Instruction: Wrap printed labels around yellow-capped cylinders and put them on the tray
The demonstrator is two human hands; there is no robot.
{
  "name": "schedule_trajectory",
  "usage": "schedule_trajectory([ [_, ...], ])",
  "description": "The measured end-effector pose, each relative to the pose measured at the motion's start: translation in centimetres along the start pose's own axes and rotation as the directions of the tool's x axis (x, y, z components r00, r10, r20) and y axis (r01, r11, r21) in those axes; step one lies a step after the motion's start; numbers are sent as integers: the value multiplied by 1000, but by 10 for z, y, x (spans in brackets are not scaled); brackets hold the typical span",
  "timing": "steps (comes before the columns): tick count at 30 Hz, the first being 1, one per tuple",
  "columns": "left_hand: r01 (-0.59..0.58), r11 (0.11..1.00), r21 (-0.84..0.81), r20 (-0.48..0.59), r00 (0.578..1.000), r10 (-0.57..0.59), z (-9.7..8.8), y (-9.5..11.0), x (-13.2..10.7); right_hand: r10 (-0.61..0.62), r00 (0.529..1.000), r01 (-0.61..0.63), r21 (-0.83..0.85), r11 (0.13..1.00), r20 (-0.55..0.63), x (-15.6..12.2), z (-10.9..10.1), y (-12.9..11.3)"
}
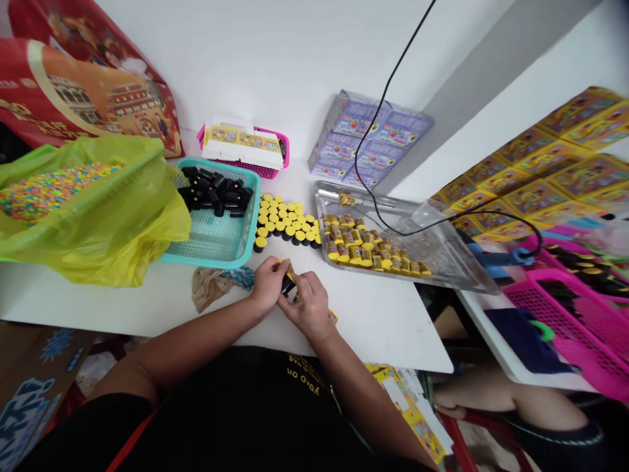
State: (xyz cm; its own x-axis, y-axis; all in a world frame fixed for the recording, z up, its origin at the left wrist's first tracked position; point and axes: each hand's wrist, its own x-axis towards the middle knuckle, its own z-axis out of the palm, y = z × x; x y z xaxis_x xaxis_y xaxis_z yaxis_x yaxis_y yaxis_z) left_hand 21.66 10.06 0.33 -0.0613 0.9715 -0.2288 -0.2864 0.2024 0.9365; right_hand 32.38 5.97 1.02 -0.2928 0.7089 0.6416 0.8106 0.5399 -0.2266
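Above the front of the white table (373, 321), my left hand (266, 283) grips a small black bottle with a yellow cap (287, 284). My right hand (309, 305) pinches the same bottle from the other side, and the fingers of both hands hide much of it. A yellow printed piece (333, 316) shows partly beneath my right wrist. Just beyond my hands stand several black bottles with yellow caps (285, 219) in a cluster. To their right, several bottles with printed wraps (363, 246) lie in rows in a metal tray (452, 272).
A teal basket (216, 246) holds black bottles; beside it a yellow-green bag (142, 216) contains coloured beads. A crumpled cloth (209, 285) lies left of my hands. A black cable (361, 147) hangs over the tray. Pink baskets (565, 314) and another person's arm (481, 387) are at right.
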Motion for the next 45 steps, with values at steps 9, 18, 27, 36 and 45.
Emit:
schedule_trajectory([
  [9, 60, 981, -185, 169, 985, -28, 0, 9, -2, 294, 955, -287, 132, 949, -34, -10, -2, 7],
  [18, 56, 978, -199, 162, 987, -23, 3, 5, -7, 120, 991, -115, 70, 991, -66, -11, -3, 8],
  [27, 3, 994, -111, 192, 981, 19, -1, 4, -1, 526, 830, -526, 567, 633, 183, -10, -7, 3],
  [36, -54, 992, 115, 254, 967, 23, -6, 11, 1, 674, 652, -603, 776, 183, 348, -8, -11, 3],
  [45, -391, 835, 386, 428, 878, 213, -14, 12, 11, 735, 607, -520, 850, 80, 303, -2, -38, 28],
])
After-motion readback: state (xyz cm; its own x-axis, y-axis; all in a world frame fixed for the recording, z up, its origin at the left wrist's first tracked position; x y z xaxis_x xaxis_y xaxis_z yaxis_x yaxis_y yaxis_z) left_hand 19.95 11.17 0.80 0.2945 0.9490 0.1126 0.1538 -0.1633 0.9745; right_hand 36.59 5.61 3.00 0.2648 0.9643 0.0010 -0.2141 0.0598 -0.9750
